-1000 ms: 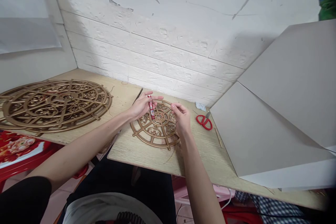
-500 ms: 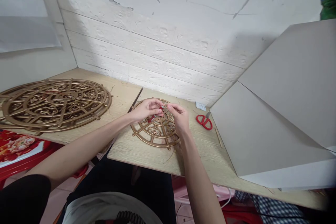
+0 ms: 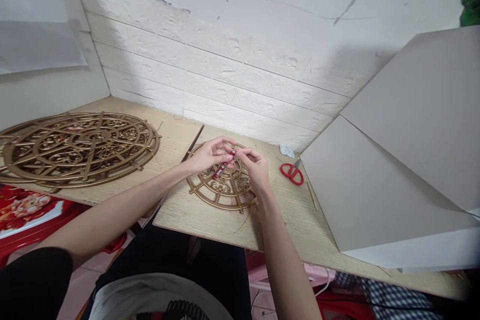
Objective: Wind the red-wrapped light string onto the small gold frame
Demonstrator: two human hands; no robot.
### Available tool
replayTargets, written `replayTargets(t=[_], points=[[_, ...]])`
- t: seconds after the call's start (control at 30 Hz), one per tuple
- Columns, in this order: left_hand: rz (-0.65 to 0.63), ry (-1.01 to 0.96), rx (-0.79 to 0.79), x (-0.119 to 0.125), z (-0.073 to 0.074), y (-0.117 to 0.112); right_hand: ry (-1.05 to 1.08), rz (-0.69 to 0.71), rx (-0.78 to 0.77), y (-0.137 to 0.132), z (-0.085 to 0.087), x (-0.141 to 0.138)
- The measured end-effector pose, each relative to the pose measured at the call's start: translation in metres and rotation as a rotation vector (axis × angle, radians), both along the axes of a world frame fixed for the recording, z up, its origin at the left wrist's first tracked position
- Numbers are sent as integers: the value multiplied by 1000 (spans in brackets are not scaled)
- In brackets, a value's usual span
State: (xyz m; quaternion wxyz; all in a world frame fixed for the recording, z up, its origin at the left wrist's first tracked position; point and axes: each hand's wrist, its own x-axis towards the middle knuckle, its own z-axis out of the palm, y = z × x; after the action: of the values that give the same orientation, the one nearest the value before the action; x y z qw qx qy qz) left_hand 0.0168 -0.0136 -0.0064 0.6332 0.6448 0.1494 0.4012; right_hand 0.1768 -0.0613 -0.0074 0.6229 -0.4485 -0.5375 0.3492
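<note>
My left hand [image 3: 212, 155] is closed around a slim red-and-silver thing [image 3: 219, 172] whose exact kind I cannot make out. It slants from lower left to upper right, partly hidden by my fingers. At its upper end, my right hand [image 3: 255, 164] pinches with thumb and forefinger; whatever lies between them is too small to see. Below both hands a round gold openwork panel [image 3: 220, 202] lies flat on the wooden table [image 3: 180, 217], with scroll patterns inside its rings. A thin thread [image 3: 247, 220] trails from the panel's lower right edge.
More gold round panels [image 3: 84, 177] lie stacked at the left. Red-handled scissors [image 3: 291, 174] and a thin stick [image 3: 312, 196] rest right of the hands. A small pale-blue scrap [image 3: 287, 151] lies by the white brick-patterned wall [image 3: 240, 80]. Large grey-white boards [image 3: 386, 180] border the right side.
The red-and-silver thing has turned slightly in my hands, and more of its lower end shows. Both hands stay close together over the panel, with small finger shifts.
</note>
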Motion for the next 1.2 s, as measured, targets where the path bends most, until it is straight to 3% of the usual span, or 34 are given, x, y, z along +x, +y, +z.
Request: replayTargets(t=[1.2], points=[[-2,-13,-24,-1,2,-2,-61,37,102,-2,-1,2]])
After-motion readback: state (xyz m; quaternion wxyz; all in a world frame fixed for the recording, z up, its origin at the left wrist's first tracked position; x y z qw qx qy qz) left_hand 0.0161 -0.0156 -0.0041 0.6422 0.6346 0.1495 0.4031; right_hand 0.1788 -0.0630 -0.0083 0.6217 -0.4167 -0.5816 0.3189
